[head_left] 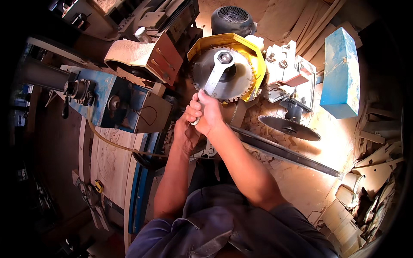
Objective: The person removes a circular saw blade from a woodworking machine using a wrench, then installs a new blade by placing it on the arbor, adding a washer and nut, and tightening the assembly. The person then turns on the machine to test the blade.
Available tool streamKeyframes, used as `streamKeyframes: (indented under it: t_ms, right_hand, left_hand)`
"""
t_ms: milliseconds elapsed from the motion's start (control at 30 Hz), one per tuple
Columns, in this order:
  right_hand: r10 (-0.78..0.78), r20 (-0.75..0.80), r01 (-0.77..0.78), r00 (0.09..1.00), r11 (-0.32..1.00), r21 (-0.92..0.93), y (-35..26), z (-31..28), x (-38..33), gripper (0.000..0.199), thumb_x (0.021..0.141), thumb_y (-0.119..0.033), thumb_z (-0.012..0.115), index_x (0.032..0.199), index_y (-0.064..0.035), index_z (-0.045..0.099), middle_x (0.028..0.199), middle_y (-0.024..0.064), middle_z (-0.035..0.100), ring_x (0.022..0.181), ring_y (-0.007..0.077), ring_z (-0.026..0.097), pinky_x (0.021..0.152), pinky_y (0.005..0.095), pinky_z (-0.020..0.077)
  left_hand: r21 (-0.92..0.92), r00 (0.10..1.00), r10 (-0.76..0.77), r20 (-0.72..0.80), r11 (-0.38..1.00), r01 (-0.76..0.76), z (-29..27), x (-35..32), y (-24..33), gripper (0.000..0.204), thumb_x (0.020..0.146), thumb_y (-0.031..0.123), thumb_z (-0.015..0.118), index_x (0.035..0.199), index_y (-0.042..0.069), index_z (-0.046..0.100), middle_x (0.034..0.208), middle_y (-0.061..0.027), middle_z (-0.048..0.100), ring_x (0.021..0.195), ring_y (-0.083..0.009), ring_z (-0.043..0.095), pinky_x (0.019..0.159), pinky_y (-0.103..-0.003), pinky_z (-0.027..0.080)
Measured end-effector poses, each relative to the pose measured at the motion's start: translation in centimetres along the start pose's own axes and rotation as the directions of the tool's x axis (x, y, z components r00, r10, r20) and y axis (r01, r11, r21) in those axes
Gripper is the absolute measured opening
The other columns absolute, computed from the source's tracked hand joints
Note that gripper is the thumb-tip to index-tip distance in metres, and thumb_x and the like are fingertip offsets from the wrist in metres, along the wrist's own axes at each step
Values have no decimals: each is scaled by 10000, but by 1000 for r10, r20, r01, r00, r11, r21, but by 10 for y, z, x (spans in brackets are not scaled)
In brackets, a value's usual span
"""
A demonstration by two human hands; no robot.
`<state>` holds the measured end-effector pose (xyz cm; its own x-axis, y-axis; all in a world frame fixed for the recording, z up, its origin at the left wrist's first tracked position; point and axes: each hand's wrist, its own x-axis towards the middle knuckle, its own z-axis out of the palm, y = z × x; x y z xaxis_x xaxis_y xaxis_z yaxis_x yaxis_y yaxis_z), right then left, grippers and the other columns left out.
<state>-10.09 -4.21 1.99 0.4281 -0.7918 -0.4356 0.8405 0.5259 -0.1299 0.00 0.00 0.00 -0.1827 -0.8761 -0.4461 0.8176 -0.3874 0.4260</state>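
My right hand (pixel 211 114) is wrapped round the handle of a large silver wrench (pixel 215 78). The wrench's ring end sits over the nut (pixel 225 57) at the centre of a toothed circular saw blade (pixel 202 71). A yellow guard (pixel 259 64) surrounds the blade's upper and right sides. Close below the right hand, my left hand (pixel 185 134) lies by the lower end of the handle. Its fingers are mostly hidden, so I cannot tell what they grip.
A second saw blade (pixel 290 128) is mounted at the right, beside a blue metal cover (pixel 340 77). A motor (pixel 232 21) stands behind the guard. To the left is a blue machine housing (pixel 97 92) with a hose. A long dark rail (pixel 288 155) runs to the right; wood scraps (pixel 344 219) lie lower right.
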Motion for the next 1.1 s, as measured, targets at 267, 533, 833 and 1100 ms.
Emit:
streamKeyframes:
  t_ms: [267, 533, 833, 1100]
  right_hand:
    - [43, -50, -45, 998, 998, -36, -2, 12, -4, 258, 1065, -298, 490, 899, -101, 508, 618, -17, 409, 512, 130, 356, 531, 306, 333]
    - [0, -159, -89, 987, 828, -554, -118, -37, -84, 246, 1022, -159, 502, 1094, 32, 640, 759, -1, 555, 562, 65, 431, 469, 199, 332]
    - [-30, -159, -96, 987, 679, -727, -134, -39, -80, 225, 1027, -204, 524, 1021, -2, 623, 732, 46, 579, 525, 119, 505, 427, 259, 353]
    - [-179, 219, 282, 959, 657, -699, -119, -35, -129, 290, 1049, -310, 523, 1058, -29, 589, 686, 81, 578, 473, 169, 502, 438, 280, 401]
  left_hand:
    - [73, 926, 377, -4, 924, -376, 21, -15, -13, 367, 1071, 329, 461, 828, 89, 596, 886, -17, 624, 860, -173, 581, 862, -347, 485]
    - [-5, 902, 377, -210, 922, -386, 112, -8, -151, 196, 1083, 224, 455, 1016, 120, 608, 809, 70, 523, 691, -45, 423, 720, -198, 411]
    - [235, 968, 248, -24, 943, -236, 97, -17, -108, 249, 1086, 257, 423, 1061, 65, 580, 850, -25, 606, 718, -147, 622, 719, -308, 533]
    - [338, 925, 272, 267, 872, -354, 111, -42, -88, 549, 1069, 232, 503, 1495, -77, 348, 786, -49, 561, 603, -124, 553, 560, -277, 477]
